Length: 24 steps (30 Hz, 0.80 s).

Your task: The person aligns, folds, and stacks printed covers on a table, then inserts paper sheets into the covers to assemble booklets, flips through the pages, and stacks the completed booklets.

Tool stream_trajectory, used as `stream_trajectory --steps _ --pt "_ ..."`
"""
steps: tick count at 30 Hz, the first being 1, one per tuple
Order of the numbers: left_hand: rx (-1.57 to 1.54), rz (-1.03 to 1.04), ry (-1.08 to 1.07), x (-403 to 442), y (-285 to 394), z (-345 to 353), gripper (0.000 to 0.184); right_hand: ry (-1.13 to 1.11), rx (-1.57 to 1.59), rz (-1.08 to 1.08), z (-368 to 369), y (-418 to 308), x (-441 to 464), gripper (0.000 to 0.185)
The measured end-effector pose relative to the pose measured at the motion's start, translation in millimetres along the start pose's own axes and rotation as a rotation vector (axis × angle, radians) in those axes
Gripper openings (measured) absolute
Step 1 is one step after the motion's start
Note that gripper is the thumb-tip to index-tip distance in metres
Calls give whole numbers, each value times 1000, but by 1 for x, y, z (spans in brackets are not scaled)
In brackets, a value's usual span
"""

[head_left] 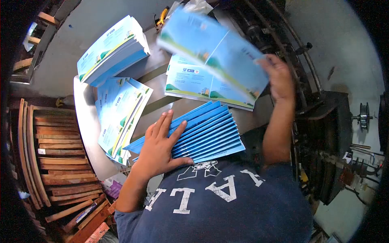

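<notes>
My left hand (159,148) lies with fingers spread on a fanned row of folded blue leaflets (212,135), close to the edge of the table nearest my body. My right hand (279,79) pinches the right end of a printed blue sheet (214,50), raised over the table and smeared by motion. Beneath it, partly covered, are more flat printed sheets (188,83) with a white line across the middle. Left of these stands a thick stack of printed leaflets (111,50). Below that stack, a looser pile of leaflets (119,113) is spread unevenly.
The metal table (87,133) has a bright left edge. Yellow-handled pliers (163,15) lie at the back. Wooden slats (65,154) are stacked at the left. Dark machinery (279,36) stands close on the right, near my right arm.
</notes>
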<state>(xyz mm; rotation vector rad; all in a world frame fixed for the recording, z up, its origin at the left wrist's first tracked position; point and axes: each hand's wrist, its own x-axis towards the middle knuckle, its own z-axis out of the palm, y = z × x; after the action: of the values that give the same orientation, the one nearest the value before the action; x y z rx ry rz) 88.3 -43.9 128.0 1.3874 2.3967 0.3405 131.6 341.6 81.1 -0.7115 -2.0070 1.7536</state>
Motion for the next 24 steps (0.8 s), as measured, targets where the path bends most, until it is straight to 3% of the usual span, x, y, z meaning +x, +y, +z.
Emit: stream_trajectory --steps 1,3,5,6,8,10,11,13,17,19,23,24 --pt "-1 -4 0 -1 0 1 101 -99 116 80 14 8 2 24" --pt "18 10 18 -3 1 2 100 -136 -27 189 18 32 13 28" --pt "2 3 24 -3 2 2 99 87 -885 -161 28 31 8 36" --pt "-8 1 24 -3 2 2 98 281 -1168 -457 41 10 -5 39" --pt "-10 0 27 -3 2 3 98 -39 -962 -500 61 -30 -24 35" --pt "-6 7 28 -3 3 2 97 -617 -643 -656 75 -47 -38 27" --pt "5 10 33 -3 4 2 94 -610 -644 -654 82 -47 -40 27" --pt "12 15 41 -3 5 1 91 -897 -826 -792 95 -48 -42 22" --pt "-2 10 40 -4 5 3 91 -954 -900 -870 104 -45 -40 15" --pt "-18 7 19 -5 5 4 93 -1079 -944 -755 104 -42 -39 16" --pt "-53 17 63 -5 4 4 92 -1044 -833 -680 90 -34 -40 21" --pt "-60 6 68 -4 4 3 93 -922 -721 -714 85 -33 -39 23"
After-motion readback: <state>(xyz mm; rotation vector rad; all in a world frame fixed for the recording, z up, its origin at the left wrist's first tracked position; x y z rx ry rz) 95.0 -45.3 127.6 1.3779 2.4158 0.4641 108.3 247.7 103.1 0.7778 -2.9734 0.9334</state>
